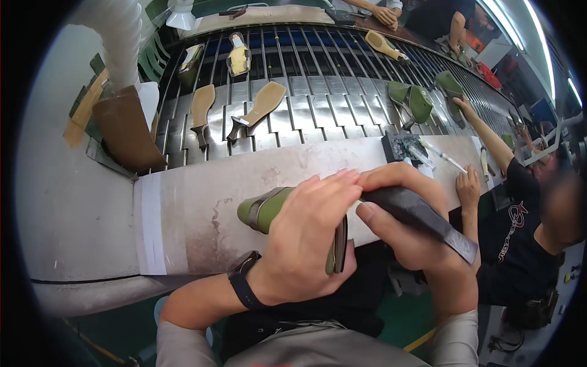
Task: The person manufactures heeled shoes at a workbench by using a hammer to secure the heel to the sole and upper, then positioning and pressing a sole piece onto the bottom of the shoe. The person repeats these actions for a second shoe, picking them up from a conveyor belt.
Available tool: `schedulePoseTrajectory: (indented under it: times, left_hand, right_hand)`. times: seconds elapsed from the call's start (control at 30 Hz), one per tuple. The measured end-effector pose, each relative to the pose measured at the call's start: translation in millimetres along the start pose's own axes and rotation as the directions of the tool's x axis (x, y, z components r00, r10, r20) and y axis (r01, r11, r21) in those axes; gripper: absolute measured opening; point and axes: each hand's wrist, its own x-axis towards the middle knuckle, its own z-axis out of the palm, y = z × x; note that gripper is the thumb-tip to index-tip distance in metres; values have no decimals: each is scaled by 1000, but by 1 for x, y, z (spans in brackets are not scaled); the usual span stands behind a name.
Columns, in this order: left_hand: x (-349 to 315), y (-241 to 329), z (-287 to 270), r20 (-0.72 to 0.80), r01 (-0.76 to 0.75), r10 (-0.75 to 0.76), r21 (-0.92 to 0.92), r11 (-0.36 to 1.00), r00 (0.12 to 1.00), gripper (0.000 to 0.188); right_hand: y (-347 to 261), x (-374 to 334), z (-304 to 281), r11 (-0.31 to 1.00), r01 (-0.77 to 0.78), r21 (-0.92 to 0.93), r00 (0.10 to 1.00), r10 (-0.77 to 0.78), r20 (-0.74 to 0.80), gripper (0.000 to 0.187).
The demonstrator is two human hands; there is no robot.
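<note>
My left hand (312,229) is wrapped over a green pointed-toe shoe (260,213) with a dark strap across its front. The toe points left above the worktable, and my palm and fingers hide the middle. Beside it, my right hand (406,248) grips a dark metal hammer (406,211) by its head; the flat, worn end sticks out towards the lower right. Its handle cannot be made out. The fingertips of both hands meet above the shoe's back part.
Beyond the pale worktable (177,208) runs a slatted metal conveyor (318,107) carrying several shoes, including a tan-soled shoe (266,104) and a green shoe (413,101). A black box (400,148) stands near a syringe (443,153). At right, a co-worker's hand (463,107) touches another green shoe (449,84).
</note>
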Motion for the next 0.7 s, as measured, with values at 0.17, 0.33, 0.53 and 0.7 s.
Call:
schedulePoseTrajectory:
  times: [0.17,0.33,0.53,0.7]
  left_hand:
    - [-11,-3,-9,-21,42,-43,-60,997,999,76]
    - [-6,-9,-15,-39,121,-125,-96,988,991,69]
    - [-12,-5,-13,-69,33,-40,-93,995,997,64]
    - [-41,5,-21,-37,49,-52,-76,996,998,60]
  right_hand:
    - [-4,-19,11,969,-208,131,974,217,-60,27]
    - [-29,-35,10,882,174,438,983,-178,-32,30]
    - [-42,-10,-6,982,62,177,970,-102,222,37]
    - [-50,-3,-3,980,-48,191,957,-10,291,38]
